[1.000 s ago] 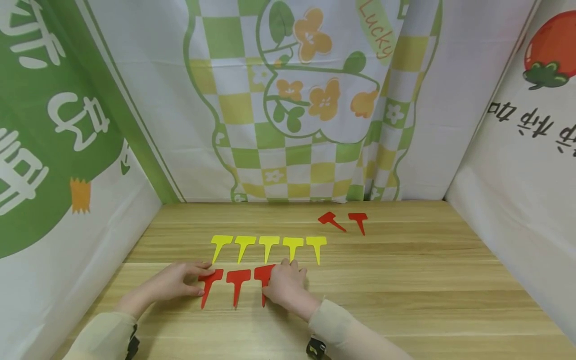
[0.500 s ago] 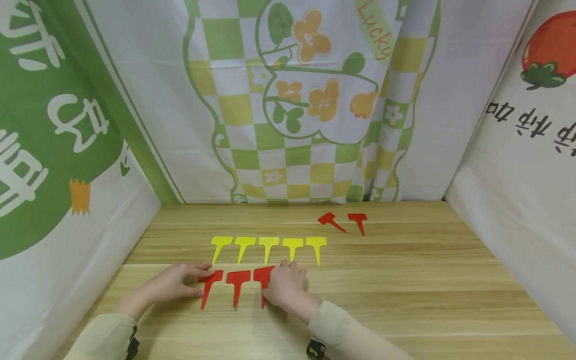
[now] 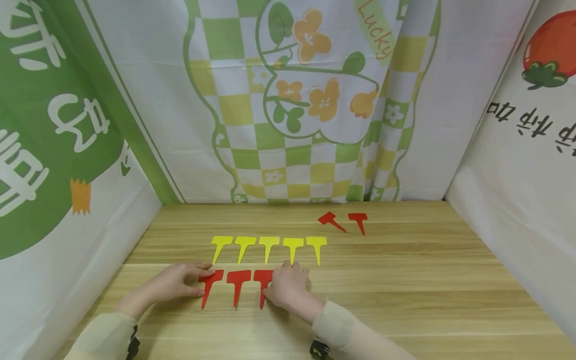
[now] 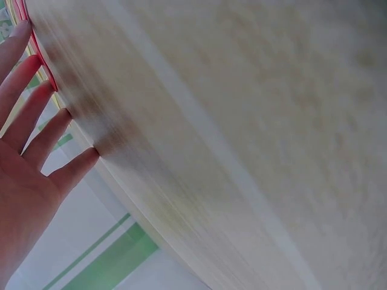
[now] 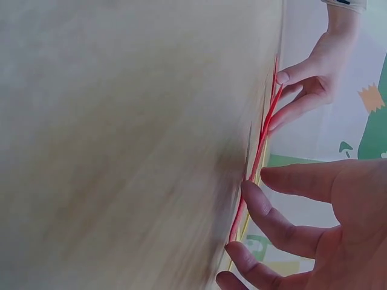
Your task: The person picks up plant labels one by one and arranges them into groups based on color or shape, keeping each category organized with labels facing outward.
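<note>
A row of three red T-shaped plant labels lies on the table in the head view. My left hand (image 3: pixel 180 282) rests at the leftmost red label (image 3: pixel 212 282), fingers extended and fingertips on its left edge. The middle red label (image 3: pixel 238 282) lies untouched between my hands. My right hand (image 3: pixel 290 285) touches the right-hand red label (image 3: pixel 262 277) and covers its right end; the thumb lies by the stem. In the right wrist view this hand's relaxed, slightly bent fingers (image 5: pixel 284 235) reach to the red label's edge (image 5: pixel 239 214), low at the tabletop.
Several yellow T-shaped plant labels (image 3: pixel 268 242) form a row just behind the red ones. Further back right lie two more red labels, one slanted (image 3: pixel 328 218) and one nearly straight (image 3: pixel 358 217). Printed cloth (image 3: pixel 292 170) hangs along the table's back edge, with cloth walls at both sides.
The right-hand red label has turned slightly, so its top edge now lies level instead of rising to the right. My right hand has shifted slightly right. The left hand stays still.
</note>
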The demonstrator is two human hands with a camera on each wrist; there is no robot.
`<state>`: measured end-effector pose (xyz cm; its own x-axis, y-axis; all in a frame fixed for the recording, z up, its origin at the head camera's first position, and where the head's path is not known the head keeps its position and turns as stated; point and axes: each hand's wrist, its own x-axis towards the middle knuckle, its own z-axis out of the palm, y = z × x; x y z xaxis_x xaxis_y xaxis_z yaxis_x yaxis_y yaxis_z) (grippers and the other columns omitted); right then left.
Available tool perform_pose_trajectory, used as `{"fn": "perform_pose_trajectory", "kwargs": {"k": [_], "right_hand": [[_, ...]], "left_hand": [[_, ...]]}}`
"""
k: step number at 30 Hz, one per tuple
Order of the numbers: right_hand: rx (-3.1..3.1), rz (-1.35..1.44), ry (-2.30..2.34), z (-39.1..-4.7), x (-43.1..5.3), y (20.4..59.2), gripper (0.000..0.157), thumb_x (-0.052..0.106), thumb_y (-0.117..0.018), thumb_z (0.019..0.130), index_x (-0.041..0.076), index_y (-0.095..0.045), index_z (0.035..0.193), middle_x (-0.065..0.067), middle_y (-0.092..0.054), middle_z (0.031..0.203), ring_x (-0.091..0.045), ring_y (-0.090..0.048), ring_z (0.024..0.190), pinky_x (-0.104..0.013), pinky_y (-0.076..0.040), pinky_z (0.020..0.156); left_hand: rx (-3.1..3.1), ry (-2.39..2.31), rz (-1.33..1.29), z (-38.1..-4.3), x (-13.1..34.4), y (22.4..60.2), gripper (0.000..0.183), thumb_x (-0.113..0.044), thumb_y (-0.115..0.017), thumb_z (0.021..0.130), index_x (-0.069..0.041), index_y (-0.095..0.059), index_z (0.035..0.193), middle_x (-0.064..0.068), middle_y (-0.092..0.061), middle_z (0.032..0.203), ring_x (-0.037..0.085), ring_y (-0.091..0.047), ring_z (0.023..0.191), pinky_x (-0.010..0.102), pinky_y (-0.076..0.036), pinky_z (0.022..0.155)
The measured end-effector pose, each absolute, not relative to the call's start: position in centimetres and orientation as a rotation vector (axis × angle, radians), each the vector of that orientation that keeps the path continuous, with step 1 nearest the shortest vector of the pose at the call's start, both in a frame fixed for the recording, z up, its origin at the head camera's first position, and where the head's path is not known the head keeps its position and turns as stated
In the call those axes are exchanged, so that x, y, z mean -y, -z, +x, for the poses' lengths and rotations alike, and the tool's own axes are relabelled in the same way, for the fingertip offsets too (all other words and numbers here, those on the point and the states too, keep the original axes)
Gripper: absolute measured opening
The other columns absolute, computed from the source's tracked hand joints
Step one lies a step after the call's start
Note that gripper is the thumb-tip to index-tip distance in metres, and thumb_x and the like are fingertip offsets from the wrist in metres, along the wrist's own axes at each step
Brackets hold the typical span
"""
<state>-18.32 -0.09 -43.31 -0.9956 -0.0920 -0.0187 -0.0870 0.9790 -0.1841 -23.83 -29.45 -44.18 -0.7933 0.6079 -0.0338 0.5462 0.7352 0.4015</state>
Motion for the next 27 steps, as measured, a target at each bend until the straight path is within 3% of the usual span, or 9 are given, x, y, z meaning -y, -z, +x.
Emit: {"fn": "perform_pose_trajectory", "kwargs": {"k": [5, 10, 12, 17, 27], "right_hand": [[-3.084, -0.154, 0.337, -18.4, -0.7, 43.2, 0.037, 0.042, -0.071, 0.079, 0.016, -0.056, 0.058, -0.007, -0.057, 0.087, -0.025, -0.051, 0.087, -0.051, -0.044, 0.08], [-3.079, -0.215, 0.489, -18.5, -1.8, 43.2, 0.029, 0.035, -0.07, 0.08, 0.018, -0.061, 0.059, -0.001, -0.053, 0.074, -0.021, -0.048, 0.077, -0.047, -0.045, 0.074], [-3.084, -0.249, 0.567, -18.7, -2.4, 43.2, 0.026, 0.032, -0.071, 0.08, 0.018, -0.063, 0.059, 0.002, -0.053, 0.069, -0.017, -0.049, 0.073, -0.039, -0.046, 0.068], [-3.089, -0.247, 0.7, -19.1, -3.9, 43.5, 0.021, 0.028, -0.071, 0.08, 0.017, -0.067, 0.063, 0.004, -0.055, 0.068, -0.011, -0.048, 0.065, -0.025, -0.04, 0.052], [-2.967, -0.068, 0.982, -19.9, -7.4, 43.9, 0.014, 0.021, -0.071, 0.083, 0.008, -0.068, 0.078, -0.001, -0.061, 0.072, -0.013, -0.053, 0.057, -0.025, -0.045, 0.047]], "left_hand": [[-2.774, -0.568, 0.932, -23.9, 29.5, 44.2, 0.053, -0.037, -0.073, 0.08, -0.015, -0.063, 0.127, 0.01, -0.053, 0.139, 0.037, -0.046, 0.129, 0.058, -0.037, 0.101], [-2.774, -0.563, 0.94, -24.0, 29.5, 44.3, 0.053, -0.039, -0.073, 0.08, -0.015, -0.063, 0.127, 0.01, -0.053, 0.139, 0.038, -0.047, 0.129, 0.059, -0.037, 0.101], [-2.775, -0.561, 0.944, -24.0, 29.5, 44.4, 0.054, -0.039, -0.073, 0.08, -0.015, -0.063, 0.127, 0.01, -0.053, 0.139, 0.037, -0.047, 0.128, 0.058, -0.038, 0.101], [-2.777, -0.565, 0.94, -24.0, 29.5, 44.3, 0.055, -0.042, -0.072, 0.079, -0.016, -0.063, 0.127, 0.01, -0.053, 0.139, 0.037, -0.047, 0.128, 0.058, -0.038, 0.101], [-2.783, -0.557, 0.944, -23.9, 29.4, 44.3, 0.053, -0.038, -0.074, 0.079, -0.014, -0.063, 0.126, 0.011, -0.054, 0.138, 0.037, -0.048, 0.127, 0.057, -0.038, 0.101]]}}
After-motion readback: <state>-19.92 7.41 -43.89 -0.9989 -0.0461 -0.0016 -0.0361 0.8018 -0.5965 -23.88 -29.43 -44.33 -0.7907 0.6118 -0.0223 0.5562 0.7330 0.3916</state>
